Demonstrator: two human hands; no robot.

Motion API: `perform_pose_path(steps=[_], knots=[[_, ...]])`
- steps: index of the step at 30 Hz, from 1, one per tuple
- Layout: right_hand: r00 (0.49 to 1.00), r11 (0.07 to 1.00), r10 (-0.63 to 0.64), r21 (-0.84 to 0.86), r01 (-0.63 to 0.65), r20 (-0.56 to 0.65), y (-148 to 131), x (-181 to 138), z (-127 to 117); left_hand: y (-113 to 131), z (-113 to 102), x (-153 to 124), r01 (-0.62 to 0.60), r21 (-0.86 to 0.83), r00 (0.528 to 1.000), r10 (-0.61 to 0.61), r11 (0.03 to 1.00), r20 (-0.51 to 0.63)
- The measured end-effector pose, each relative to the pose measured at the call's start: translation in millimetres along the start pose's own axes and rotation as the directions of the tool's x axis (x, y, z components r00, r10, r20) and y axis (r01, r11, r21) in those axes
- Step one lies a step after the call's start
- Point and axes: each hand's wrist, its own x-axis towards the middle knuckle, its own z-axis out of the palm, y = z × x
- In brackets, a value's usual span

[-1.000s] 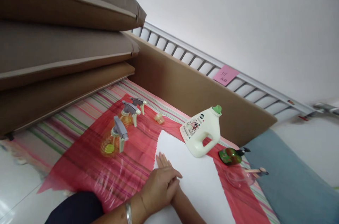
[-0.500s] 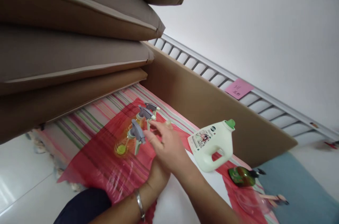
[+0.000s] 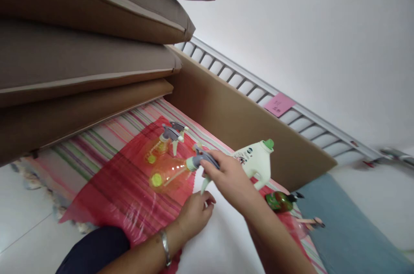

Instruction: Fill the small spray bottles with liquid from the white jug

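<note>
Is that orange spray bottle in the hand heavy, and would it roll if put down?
Probably light: the spray bottle looks see-through and mostly empty, and the right hand holds it sideways by the trigger head alone. Likely stiff: its round body shows no dent. Laid down, it might roll on the smooth red sheet.

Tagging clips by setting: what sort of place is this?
Likely a home floor: stacked brown cushions, striped cloth mat on glossy white tiles, orange plastic spray bottle in the right hand.
</note>
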Motion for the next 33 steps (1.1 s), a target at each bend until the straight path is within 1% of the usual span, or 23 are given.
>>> perform_pose_path(steps=[2,4,6,8,11,14,16,18,20,21,23,25,27,29,31,33], knots=[[0.997,0.997,0.067,0.052,-0.064,-0.043,19.7,-20.9,-28.7,-3.3,4.3,-2.6,-0.009,0.046,0.998,0.006,0.999,0.067],[0.986,0.986,0.149,0.088,-0.142,-0.077,41.2,-40.3,-51.7,-9.0,7.9,-4.5,0.006,0.087,0.993,-0.016,0.996,0.115],[0.966,0.969,0.234,0.109,-0.223,-0.108,61.9,-56.6,-67.6,-16.9,9.7,-5.1,0.028,0.099,0.988,-0.043,0.995,0.148],[0.943,0.949,0.306,0.118,-0.291,-0.133,80.0,-69.0,-77.0,-24.8,8.8,-4.4,0.043,0.112,0.985,-0.061,0.993,0.162],[0.920,0.933,0.359,0.097,-0.347,-0.160,101.1,-81.7,-80.8,-29.4,2.7,-1.5,0.068,0.155,0.984,-0.092,0.986,0.150],[0.916,0.927,0.373,0.093,-0.363,-0.146,115.6,-89.3,-72.5,-19.1,-4.4,0.8,0.080,0.186,0.995,-0.090,0.979,0.047],[0.918,0.924,0.378,0.100,-0.368,-0.122,121.1,-92.0,-61.2,-7.1,-6.4,-0.2,0.015,0.154,1.000,-0.018,0.988,0.019],[0.919,0.922,0.382,0.106,-0.372,-0.098,122.8,-92.5,-47.4,3.1,-5.2,-3.7,-0.104,0.118,0.992,0.095,0.988,0.080],[0.927,0.927,0.368,0.105,-0.360,-0.070,121.0,-90.9,-33.6,7.6,-1.9,-8.5,-0.198,0.131,0.971,0.176,0.971,0.165],[0.934,0.933,0.354,0.098,-0.348,-0.057,119.0,-89.4,-27.6,7.6,0.0,-10.7,-0.221,0.154,0.962,0.190,0.963,0.194],[0.947,0.946,0.319,0.067,-0.316,-0.039,114.0,-85.9,-18.8,5.2,2.9,-13.6,-0.225,0.200,0.960,0.182,0.954,0.215],[0.958,0.958,0.286,0.019,-0.286,-0.035,108.2,-83.0,-15.6,3.0,3.7,-14.1,-0.213,0.219,0.964,0.169,0.952,0.204],[0.968,0.968,0.249,-0.015,-0.250,-0.025,102.5,-81.7,-18.4,3.7,2.4,-12.8,-0.208,0.206,0.967,0.169,0.956,0.190],[0.982,0.982,0.191,-0.011,-0.191,0.012,97.3,-82.6,-26.3,7.6,-0.4,-11.1,-0.211,0.171,0.963,0.175,0.962,0.204],[0.992,0.994,0.105,0.011,-0.106,0.065,93.4,-85.0,-37.5,13.1,-3.9,-10.1,-0.223,0.123,0.951,0.188,0.967,0.245],[0.993,1.000,0.015,0.005,-0.015,0.120,91.5,-87.9,-49.2,18.7,-7.3,-10.3,-0.241,0.076,0.931,0.208,0.968,0.299]])
